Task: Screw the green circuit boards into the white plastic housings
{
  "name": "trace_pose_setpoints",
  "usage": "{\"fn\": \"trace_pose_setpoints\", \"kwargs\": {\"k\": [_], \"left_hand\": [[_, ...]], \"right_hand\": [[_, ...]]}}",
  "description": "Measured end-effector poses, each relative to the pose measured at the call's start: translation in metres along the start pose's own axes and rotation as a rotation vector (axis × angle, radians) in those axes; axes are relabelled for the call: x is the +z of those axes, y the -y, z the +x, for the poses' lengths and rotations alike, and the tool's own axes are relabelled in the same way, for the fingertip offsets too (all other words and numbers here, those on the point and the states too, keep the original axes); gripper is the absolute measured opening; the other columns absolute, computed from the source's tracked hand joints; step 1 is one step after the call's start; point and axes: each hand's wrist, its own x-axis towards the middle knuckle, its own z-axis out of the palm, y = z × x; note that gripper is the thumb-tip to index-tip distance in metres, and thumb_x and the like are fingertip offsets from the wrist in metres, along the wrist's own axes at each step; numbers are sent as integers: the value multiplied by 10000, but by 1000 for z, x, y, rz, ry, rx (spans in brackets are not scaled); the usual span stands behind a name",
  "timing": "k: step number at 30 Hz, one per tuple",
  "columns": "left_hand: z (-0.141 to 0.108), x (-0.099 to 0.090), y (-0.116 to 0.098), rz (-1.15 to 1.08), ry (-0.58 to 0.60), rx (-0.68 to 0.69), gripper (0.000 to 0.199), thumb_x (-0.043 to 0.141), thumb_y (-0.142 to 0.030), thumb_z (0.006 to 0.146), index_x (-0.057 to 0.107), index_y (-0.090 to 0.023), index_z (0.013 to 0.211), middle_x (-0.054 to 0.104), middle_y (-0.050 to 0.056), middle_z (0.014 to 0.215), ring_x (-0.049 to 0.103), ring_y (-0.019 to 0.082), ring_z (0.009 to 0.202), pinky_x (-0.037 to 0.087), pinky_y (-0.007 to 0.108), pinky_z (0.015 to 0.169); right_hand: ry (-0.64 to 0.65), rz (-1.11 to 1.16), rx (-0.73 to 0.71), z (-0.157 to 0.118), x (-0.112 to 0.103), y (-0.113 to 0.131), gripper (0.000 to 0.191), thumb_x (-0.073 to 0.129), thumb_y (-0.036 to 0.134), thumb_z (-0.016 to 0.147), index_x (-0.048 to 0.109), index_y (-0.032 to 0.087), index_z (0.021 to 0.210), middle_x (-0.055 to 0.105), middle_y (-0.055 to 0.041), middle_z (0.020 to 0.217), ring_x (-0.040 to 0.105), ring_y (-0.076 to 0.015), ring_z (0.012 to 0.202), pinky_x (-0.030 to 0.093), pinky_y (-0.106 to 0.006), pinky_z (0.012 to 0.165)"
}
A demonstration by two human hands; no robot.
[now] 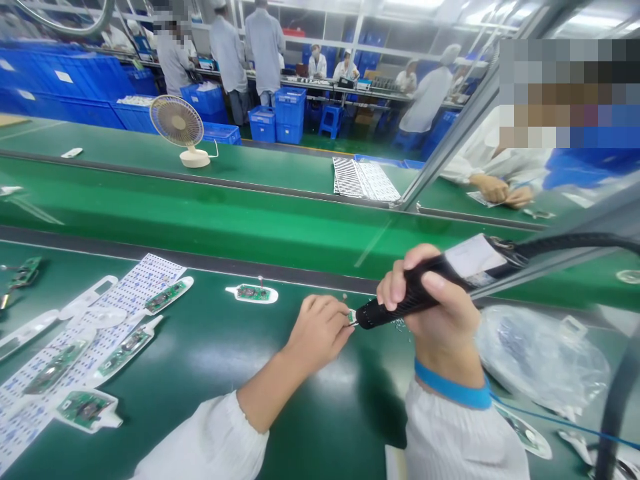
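At bench centre, left hand [320,331] pinches a small white-edged part [351,317], fingers clamped together on it; part's detail too small to tell. Right hand [430,297] grips a black corded tool [410,293], fingers clamped round the handle. Tool tip is touching or just beside the part, cannot tell which. Blue wristband [453,393] on right wrist. At 9 o'clock, circuit boards in white plastic holders [253,294] lie on the green bench [200,400], some over a sheet of blue-dotted labels [133,283]. Clear plastic bag [540,357] at 3 o'clock. Co-worker's hands [505,190] at 2 o'clock, across the bench. Desk fan [177,123] at 11 o'clock, far side.
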Motion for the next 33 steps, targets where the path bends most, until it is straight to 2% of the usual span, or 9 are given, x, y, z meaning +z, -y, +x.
{"fn": "trace_pose_setpoints", "kwargs": {"k": [4,7,11,15,33], "left_hand": [[2,-3,3,-9,39,-42,92,633,-296,958,675,-218,982,722,47,1102,606,248,1076,401,435,939],[5,-5,8,-17,71,-136,249,710,-352,902,636,-202,1087,692,73,1132,597,266,1067,427,430,914],[8,-5,12,-16,201,-226,155,707,-282,898,617,-194,989,674,56,1035,602,251,960,441,388,810],[10,-6,11,-23,273,-258,124,682,-288,920,606,-195,948,666,48,1019,590,247,949,425,378,794],[12,-8,9,-35,314,-276,130,676,-285,929,584,-194,944,667,34,1012,570,250,956,408,378,809]], "right_hand": [[-20,-46,-16,-1,3,-4,197,717,382,798,584,248,854,597,29,547,531,-172,432,444,-320,471],[-58,-95,-54,-1,2,-10,161,712,329,810,595,240,876,617,24,557,546,-172,444,453,-318,476],[-72,-162,-83,0,-3,-18,141,709,290,831,603,232,903,632,27,579,564,-173,460,466,-320,487],[-47,-157,-95,1,-6,-25,137,704,294,848,608,227,919,636,32,587,569,-170,468,474,-320,500],[-54,-165,-91,2,-4,-33,130,704,274,852,604,216,912,637,27,586,571,-163,475,483,-318,515]]}}
